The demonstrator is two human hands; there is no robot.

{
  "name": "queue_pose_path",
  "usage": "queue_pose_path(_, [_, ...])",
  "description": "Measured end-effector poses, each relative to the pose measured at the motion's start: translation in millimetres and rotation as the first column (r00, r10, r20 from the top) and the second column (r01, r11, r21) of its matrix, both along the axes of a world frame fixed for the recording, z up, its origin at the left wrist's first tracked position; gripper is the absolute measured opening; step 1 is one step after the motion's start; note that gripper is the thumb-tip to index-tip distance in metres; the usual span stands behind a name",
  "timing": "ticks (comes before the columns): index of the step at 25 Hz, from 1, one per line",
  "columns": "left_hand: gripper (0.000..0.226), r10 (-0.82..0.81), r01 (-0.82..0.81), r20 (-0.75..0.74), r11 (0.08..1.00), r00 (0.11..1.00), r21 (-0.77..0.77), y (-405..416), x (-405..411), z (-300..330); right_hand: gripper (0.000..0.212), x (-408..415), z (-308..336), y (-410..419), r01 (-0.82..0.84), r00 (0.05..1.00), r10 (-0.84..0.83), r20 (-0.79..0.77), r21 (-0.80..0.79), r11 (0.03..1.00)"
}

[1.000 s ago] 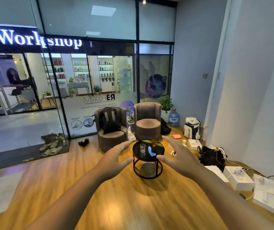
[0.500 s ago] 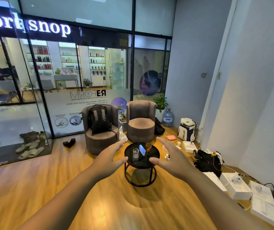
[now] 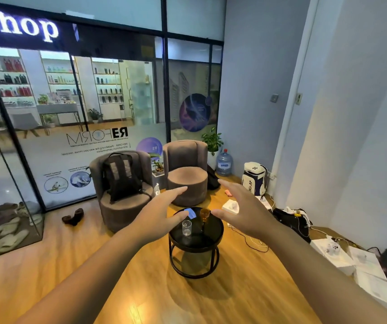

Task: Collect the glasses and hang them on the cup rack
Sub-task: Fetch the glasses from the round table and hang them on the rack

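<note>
Approach step | left hand (image 3: 157, 213) and right hand (image 3: 246, 213) spread wide, holding nothing | next: grasp clear glass (image 3: 186, 228) and amber glass (image 3: 204, 214) on counter (image 3: 197, 244)

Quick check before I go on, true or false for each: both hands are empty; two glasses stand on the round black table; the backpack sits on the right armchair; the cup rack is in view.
1. Both hands, left hand and right hand, are empty. True.
2. A clear glass and an amber glass stand on the round black table. True.
3. The backpack sits on the right armchair. False: it is on the left armchair.
4. The cup rack is in view. False: none shows.
</note>
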State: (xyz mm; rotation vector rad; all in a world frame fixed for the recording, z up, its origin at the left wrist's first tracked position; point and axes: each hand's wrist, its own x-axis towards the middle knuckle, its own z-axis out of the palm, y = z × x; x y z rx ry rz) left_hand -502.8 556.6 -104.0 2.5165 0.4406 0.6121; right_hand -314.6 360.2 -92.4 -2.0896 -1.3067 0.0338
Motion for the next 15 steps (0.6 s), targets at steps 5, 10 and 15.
queue_pose_path(5, [0.073, 0.014, -0.014, 0.016, 1.000, 1.000, -0.013, 59.7, 42.2, -9.1, 0.086, 45.3, -6.8, 57.7, 0.012, 1.000, -0.012, 0.006, 0.022, 1.000])
queue_pose_path(10, [0.073, 0.082, -0.082, -0.023, 0.996, 0.996, -0.043, 109.5, 94.3, -27.5, 0.086, 106.9, -30.3, 120.7, -0.022, 0.998, 0.021, -0.053, -0.012, 1.000])
queue_pose_path(15, [0.074, 0.156, -0.163, -0.073, 0.981, 0.985, -0.102, 166.8, 161.6, -41.9, 0.088, 187.1, -50.2, 195.2, -0.094, 0.991, 0.088, -0.096, -0.057, 0.994])
